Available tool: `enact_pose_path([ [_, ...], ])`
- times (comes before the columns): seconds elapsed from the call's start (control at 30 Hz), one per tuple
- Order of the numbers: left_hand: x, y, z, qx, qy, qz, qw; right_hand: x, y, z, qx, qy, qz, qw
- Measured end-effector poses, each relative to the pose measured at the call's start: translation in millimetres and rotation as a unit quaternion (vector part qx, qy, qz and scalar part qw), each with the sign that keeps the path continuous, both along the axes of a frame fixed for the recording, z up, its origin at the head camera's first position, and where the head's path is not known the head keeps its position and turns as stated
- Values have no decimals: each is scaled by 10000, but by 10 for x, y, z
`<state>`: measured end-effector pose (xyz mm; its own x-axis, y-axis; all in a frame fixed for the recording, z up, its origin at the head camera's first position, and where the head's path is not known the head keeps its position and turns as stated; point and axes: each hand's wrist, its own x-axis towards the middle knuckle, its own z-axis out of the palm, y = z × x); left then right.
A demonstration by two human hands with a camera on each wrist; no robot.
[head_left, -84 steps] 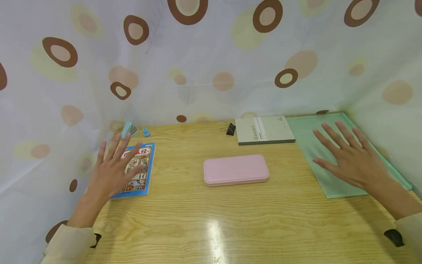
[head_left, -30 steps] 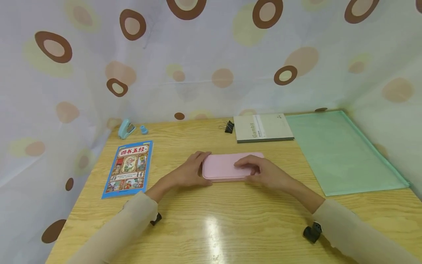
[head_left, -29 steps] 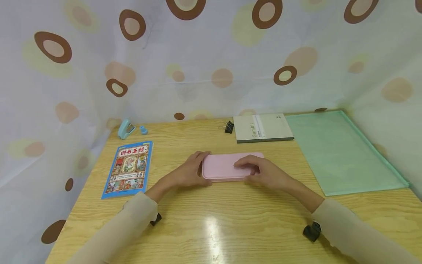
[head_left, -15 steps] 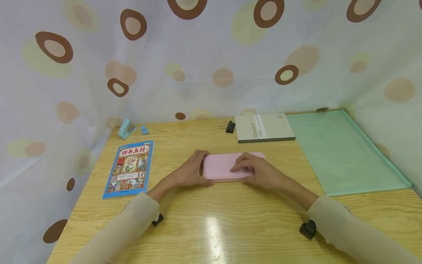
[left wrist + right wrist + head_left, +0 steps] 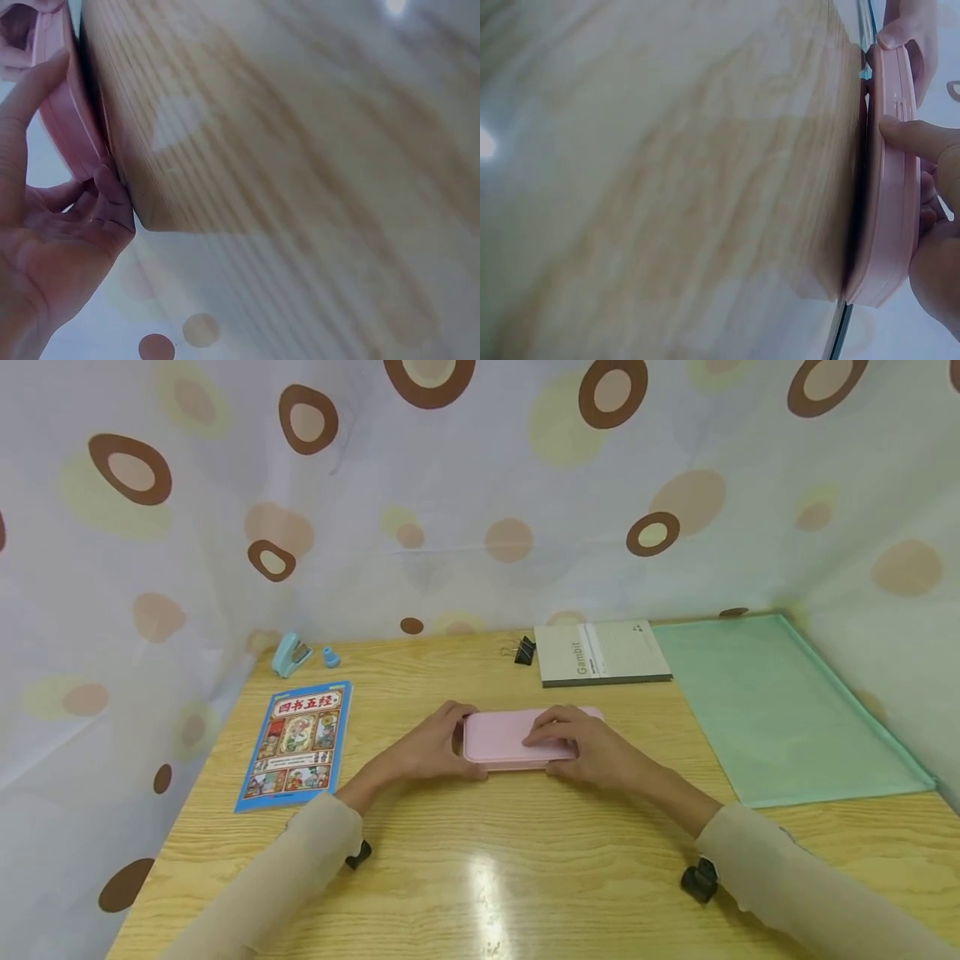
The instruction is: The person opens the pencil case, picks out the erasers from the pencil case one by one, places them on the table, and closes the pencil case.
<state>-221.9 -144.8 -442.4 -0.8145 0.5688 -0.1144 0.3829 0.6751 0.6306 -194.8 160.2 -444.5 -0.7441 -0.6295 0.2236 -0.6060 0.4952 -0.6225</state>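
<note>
Pink case (image 5: 510,739) lies flat at the middle of the wooden table (image 5: 480,860), and both hands are on it. The left hand (image 5: 423,752) curls round its left end, thumb on the near edge and fingers round the far corner; the left wrist view shows fingertips tucked against the seam. The right hand (image 5: 592,752) covers the right half, fingers bent over the lid and thumb on the front edge, right where the right wrist view shows a small catch on the side wall. Judging by that grip, the lid is being worked at the seam; doing it well likely means the left hand pinning the base flat while the right thumb lifts evenly. Further out, a blue picture book (image 5: 296,746) with red Chinese characters lies to the left, a stapler (image 5: 288,653) behind it. A grey notebook (image 5: 600,653) at the back reads "Gambit", with a black binder clip (image 5: 522,650) beside it and a green folder (image 5: 780,710) to the right.
</note>
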Motion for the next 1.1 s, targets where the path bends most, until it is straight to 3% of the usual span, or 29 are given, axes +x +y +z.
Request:
enact_pose_path([
  [0.43, -87, -17, 35, 189, -289, 11, 9994, -45, 21, 12, -118, 919, 157, 9956],
  [0.83, -106, -30, 71, 261, -438, -5, 9987, -116, 44, 24, -47, 1897, 631, 9798],
  [0.93, -108, -36, 79, 285, -456, 4, 9986, -138, 38, 19, -42, 2192, 815, 9723],
  [1.1, -117, -37, 86, 304, -479, -39, 9984, -174, 30, 9, -25, 2842, 1221, 9510],
])
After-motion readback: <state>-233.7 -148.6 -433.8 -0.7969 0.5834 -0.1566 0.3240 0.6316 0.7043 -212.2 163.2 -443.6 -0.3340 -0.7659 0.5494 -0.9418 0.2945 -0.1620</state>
